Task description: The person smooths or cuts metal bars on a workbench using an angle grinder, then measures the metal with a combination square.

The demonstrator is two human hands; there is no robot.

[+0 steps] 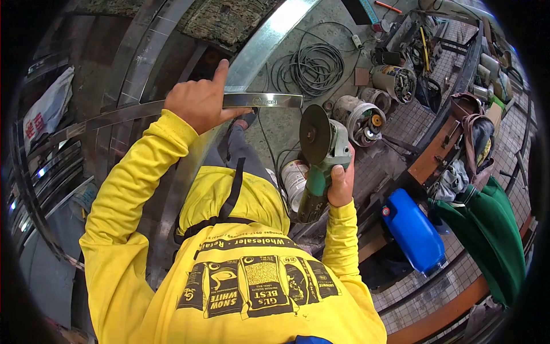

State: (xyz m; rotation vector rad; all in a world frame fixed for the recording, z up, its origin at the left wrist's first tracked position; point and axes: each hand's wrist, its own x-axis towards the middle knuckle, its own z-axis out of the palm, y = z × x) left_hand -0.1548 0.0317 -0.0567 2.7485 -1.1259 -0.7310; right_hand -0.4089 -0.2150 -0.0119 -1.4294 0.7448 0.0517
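My left hand (197,98) is on a long shiny metal bar (260,100), with the index finger raised and the thumb stretched along the bar's lower edge. The bar's free end lies to the right of that hand. My right hand (342,179) is wrapped round a green angle grinder (318,186), its fingers mostly hidden behind the tool. The grinder's dark disc (315,135) faces up and left, just right of the bar's end. A wide metal beam (269,43) runs diagonally beyond my left hand.
A coiled black cable (315,69) lies on the floor ahead. Buckets of tools and parts, one a white bucket (360,120), stand at the right. Farther right are a blue jug (412,232) and green cloth (487,235). Metal strips (54,178) are stacked at the left.
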